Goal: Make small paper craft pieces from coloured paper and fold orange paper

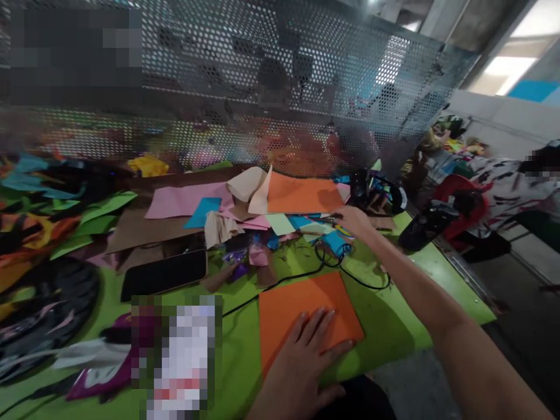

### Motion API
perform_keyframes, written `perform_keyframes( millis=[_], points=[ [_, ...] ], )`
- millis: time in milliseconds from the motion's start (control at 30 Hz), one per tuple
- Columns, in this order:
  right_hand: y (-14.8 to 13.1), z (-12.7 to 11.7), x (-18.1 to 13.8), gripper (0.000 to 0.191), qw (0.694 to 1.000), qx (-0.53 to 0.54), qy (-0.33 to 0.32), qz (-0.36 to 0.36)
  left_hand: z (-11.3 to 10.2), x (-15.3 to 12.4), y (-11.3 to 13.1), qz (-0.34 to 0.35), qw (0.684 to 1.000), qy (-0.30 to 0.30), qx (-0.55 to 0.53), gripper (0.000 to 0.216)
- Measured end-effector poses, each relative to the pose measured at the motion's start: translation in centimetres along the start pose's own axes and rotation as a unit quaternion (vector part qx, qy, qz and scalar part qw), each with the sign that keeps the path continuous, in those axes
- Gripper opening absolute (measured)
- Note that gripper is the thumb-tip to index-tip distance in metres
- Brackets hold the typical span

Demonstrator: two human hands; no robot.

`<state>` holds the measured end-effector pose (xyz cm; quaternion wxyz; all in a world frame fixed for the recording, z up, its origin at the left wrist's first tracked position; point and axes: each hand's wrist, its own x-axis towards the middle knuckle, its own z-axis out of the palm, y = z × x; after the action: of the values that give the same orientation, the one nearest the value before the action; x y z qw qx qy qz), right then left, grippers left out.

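My left hand lies flat with its fingers spread on an orange sheet, which rests on the green table near its front edge. My right hand reaches far forward to the pile of paper and scraps. Its fingers are small and blurred, beside a dark, thin tool whose kind does not show clearly; whether they grip it cannot be made out. Just behind that hand a second orange sheet lies over cream paper and pink paper.
A dark phone lies left of centre, near a purple-and-white hot glue gun. A black cable crosses the table. A black bottle stands at the right edge. Perforated metal panel closes the back; a person sits at right.
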<state>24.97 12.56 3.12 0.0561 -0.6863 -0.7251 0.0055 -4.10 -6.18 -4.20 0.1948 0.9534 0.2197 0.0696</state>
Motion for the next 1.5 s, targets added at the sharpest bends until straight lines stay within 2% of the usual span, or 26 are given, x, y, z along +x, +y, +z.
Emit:
perform_keyframes(
  millis=[133, 233, 467, 600, 767, 867, 967, 1067, 1133, 1367, 1433, 1500],
  points=[
    [4.6, -1.9, -0.4, 0.029, 0.997, -0.031, 0.006, 0.069, 0.1, -0.1, -0.1, 0.001, 1.000, 0.004, -0.001, 0.096],
    [5.7, -2.0, 0.0, 0.032, 0.997, -0.042, -0.001, 0.064, 0.0, 0.0, 0.0, 0.001, 1.000, -0.004, -0.008, 0.096],
    [2.1, 1.1, 3.8, 0.040, 0.996, -0.085, 0.002, 0.002, -0.7, 0.2, 0.4, -0.019, 0.999, -0.025, -0.020, 0.093],
    [0.6, 2.2, 5.6, 0.033, 0.994, -0.108, 0.018, -0.010, -0.8, 0.1, 0.5, -0.010, 1.000, -0.020, -0.019, 0.092],
    [0.4, 1.7, 6.7, 0.032, 0.991, -0.119, 0.057, 0.016, -0.1, -0.2, 0.2, 0.005, 0.999, 0.024, -0.027, 0.073],
    [0.5, 1.0, 7.2, 0.035, 0.988, -0.121, 0.081, 0.044, 0.2, -0.3, 0.2, 0.007, 0.999, 0.037, -0.026, 0.072],
    [0.4, 0.8, 7.4, 0.035, 0.989, -0.115, 0.076, 0.052, 0.0, -0.3, 0.4, 0.004, 0.999, 0.042, -0.021, 0.069],
    [-0.2, 0.9, 7.2, 0.032, 0.995, -0.094, 0.037, 0.016, -0.4, -0.4, 0.8, -0.002, 0.999, 0.049, -0.012, 0.069],
    [-1.3, 1.1, 6.8, 0.038, 0.997, -0.072, 0.012, -0.032, -0.6, -0.4, 1.0, -0.006, 0.999, 0.051, -0.006, 0.071],
    [-8.4, 2.2, 4.9, 0.039, 0.972, -0.001, -0.053, -0.230, -0.8, -0.3, 1.1, -0.004, 0.999, 0.046, 0.013, 0.069],
    [-9.6, 2.3, 4.9, 0.039, 0.970, -0.005, -0.060, -0.237, -0.7, -0.3, 1.0, -0.003, 0.999, 0.047, 0.014, 0.068],
    [-9.7, 2.1, 5.3, 0.043, 0.975, -0.013, -0.054, -0.214, -0.7, -0.3, 1.0, -0.004, 0.999, 0.050, 0.011, 0.067]
  ],
)
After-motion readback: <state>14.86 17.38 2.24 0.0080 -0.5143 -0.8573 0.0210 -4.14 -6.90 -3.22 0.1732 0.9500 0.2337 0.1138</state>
